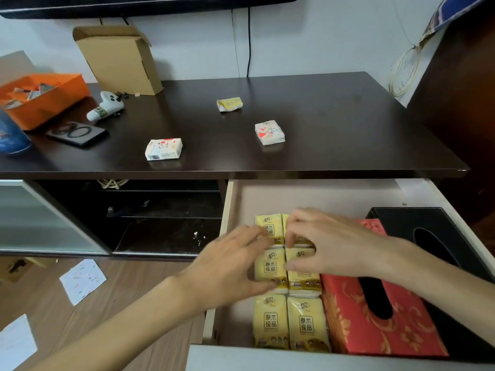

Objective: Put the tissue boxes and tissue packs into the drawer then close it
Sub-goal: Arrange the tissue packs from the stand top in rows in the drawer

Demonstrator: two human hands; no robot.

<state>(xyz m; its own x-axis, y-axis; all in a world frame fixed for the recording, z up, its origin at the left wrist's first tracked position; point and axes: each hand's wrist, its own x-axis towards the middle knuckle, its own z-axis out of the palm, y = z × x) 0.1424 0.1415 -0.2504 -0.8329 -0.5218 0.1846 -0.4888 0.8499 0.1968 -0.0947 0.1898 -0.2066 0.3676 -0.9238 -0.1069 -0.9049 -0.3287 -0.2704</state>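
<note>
The open drawer (316, 192) at lower right holds several yellow tissue packs (270, 321) in two columns, a red patterned tissue box (356, 325) beside them and a black tissue box (428, 226) at the right wall. My left hand (230, 263) rests its fingers on the left column of yellow packs. My right hand (326, 242) lies over the right column, fingers spread on the upper packs. On the dark tabletop (334, 116) lie two white packs with red hearts (164, 149) (269, 132) and a crumpled yellow pack (229, 104).
An orange box (40, 97), a cardboard box (117, 60), a white tube (105, 107), a black phone (77, 133) and a blue container (10, 137) sit at the tabletop's left. A cabinet glass door (40, 218) stands open at left. Papers (83, 281) lie on the wooden floor.
</note>
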